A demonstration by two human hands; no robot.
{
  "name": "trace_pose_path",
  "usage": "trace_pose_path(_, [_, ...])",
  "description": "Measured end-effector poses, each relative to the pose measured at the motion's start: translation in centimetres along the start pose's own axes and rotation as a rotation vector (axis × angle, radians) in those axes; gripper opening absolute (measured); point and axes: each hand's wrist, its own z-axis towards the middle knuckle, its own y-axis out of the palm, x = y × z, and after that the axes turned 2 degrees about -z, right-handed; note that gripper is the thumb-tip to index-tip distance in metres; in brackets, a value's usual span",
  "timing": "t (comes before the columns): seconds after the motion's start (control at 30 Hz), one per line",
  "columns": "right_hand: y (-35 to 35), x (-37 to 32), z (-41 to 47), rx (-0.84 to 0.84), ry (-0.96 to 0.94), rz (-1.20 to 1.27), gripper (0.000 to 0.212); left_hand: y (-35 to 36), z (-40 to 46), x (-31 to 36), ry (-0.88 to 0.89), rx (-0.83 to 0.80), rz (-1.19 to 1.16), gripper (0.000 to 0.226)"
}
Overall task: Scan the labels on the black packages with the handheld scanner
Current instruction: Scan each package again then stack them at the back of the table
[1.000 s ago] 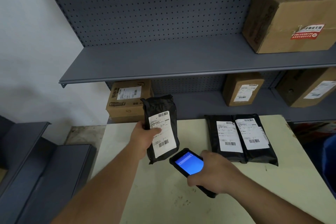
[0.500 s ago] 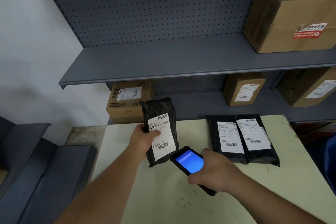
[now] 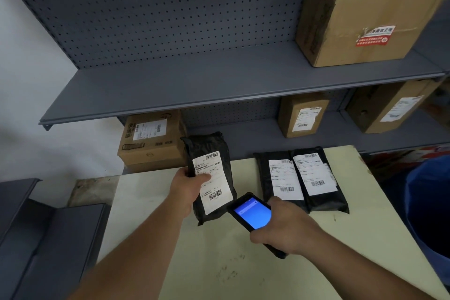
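Note:
My left hand grips a black package upright above the table, its white barcode label facing me. My right hand holds the black handheld scanner, whose screen glows blue; its top end sits just below and right of the held package's lower barcode. Two more black packages lie flat side by side on the pale table: one in the middle and one to its right, both label up.
The pale table has a grey shelving unit behind it. Cardboard boxes stand on the shelves: one top right, three on the lower level. A blue bin is at right, dark grey furniture at left.
The held package and the scanner have shifted slightly; the package is tilted a little more upright. Both hands keep their grips.

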Motion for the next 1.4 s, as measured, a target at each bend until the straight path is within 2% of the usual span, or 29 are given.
trace_pose_path(0.57, [-5.0,9.6,0.3,0.061,0.153,0.077,0.054,13.9,-1.1,0.3,-0.039,-0.186,-0.015,0.017])
trace_pose_path(0.8, [-6.9,13.3,0.5,0.077,0.199,0.134,0.056,19.6,-1.3,0.3,-0.111,-0.266,0.008,0.019])
trace_pose_path(1.0, [-7.9,15.7,0.9,0.080,0.220,0.180,0.066,23.6,-1.1,-0.5,-0.222,-0.323,-0.004,0.026])
trace_pose_path(1.4, [-8.8,18.3,1.6,0.070,0.269,0.228,0.054,27.9,-0.9,-1.2,-0.293,-0.294,-0.016,0.023])
